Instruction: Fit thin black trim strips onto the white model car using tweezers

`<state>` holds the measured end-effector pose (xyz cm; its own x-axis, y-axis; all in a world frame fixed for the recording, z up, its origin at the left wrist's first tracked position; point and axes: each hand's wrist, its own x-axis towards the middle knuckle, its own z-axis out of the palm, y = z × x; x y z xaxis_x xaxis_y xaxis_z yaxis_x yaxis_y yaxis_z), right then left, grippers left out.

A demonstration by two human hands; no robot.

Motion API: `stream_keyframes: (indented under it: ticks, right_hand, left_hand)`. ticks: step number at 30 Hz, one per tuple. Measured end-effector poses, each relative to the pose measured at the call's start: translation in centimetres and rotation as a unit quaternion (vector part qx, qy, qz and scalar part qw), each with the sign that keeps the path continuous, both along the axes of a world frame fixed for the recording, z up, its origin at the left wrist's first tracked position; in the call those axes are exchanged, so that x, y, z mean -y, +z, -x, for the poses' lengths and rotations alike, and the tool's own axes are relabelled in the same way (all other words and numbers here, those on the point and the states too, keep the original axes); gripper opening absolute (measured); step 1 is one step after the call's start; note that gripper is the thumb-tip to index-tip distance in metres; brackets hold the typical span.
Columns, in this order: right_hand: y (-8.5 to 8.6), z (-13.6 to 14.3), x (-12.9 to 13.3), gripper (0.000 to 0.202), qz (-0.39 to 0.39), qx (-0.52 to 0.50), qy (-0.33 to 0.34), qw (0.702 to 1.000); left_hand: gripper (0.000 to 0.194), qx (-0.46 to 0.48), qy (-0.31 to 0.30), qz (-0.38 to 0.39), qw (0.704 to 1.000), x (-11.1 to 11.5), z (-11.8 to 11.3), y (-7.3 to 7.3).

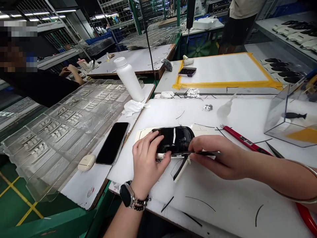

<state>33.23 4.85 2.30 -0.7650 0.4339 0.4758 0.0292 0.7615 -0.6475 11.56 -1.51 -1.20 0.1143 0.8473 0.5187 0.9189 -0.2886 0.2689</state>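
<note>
A white model car body point(142, 134) with a glossy black top point(170, 138) lies on the white work table. My left hand point(147, 155) grips it, fingers over the roof and thumb at the near side. In my right hand point(220, 153) is a pinched thin dark tool, apparently tweezers point(206, 153), held flat along the car's near side. Fingers hide the tip of the tool. Just below the car lies a small white and black trim part point(182, 168), close to my right fingertips.
A red utility knife point(245, 140) and a dark pointed blade point(274, 150) lie at right, beside a clear box point(289, 115). Black strips point(192, 218) are scattered about. Left are a phone point(112, 143), earbud case point(86, 162), white bottle point(130, 79) and parts tray point(61, 125). Two other people are farther off.
</note>
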Motion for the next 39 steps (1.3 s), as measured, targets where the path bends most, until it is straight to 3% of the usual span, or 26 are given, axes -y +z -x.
stream_keyframes:
  ticks: [39]
  right_hand:
    - [-0.93, 0.29, 0.11, 0.014, -0.040, 0.000, 0.000, 0.999]
  left_hand:
    - [0.040, -0.007, 0.000, -0.002, 1.000, 0.02, -0.01, -0.16]
